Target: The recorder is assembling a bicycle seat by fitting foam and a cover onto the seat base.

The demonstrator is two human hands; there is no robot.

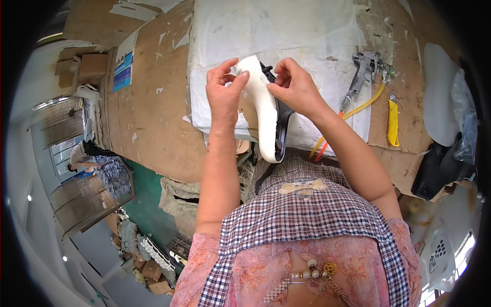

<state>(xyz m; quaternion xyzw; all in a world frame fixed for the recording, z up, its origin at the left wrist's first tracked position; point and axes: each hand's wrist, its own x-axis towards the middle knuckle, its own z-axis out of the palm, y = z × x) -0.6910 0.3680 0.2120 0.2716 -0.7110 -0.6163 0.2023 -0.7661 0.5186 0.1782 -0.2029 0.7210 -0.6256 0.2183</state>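
Observation:
A long, curved white piece with a black shell along its right side (265,117) stands on its edge in front of me, its lower end near my apron. It looks like a saddle or a shoe; I cannot tell which. My left hand (225,92) is at its top end, thumb pressed on the white surface and fingers curled beside it. Across from it, my right hand (296,87) has thumb and fingers bent together at the right edge, by a small black part (266,69). Whatever lies between those fingertips is too small to make out.
White sheeting (276,28) lies over the cardboard-covered table (153,107). To the right are a spray gun (365,74) with a yellow hose (369,106), a yellow-handled tool (393,123) and a black moulded object (437,169). Another person (79,157) is at the far left.

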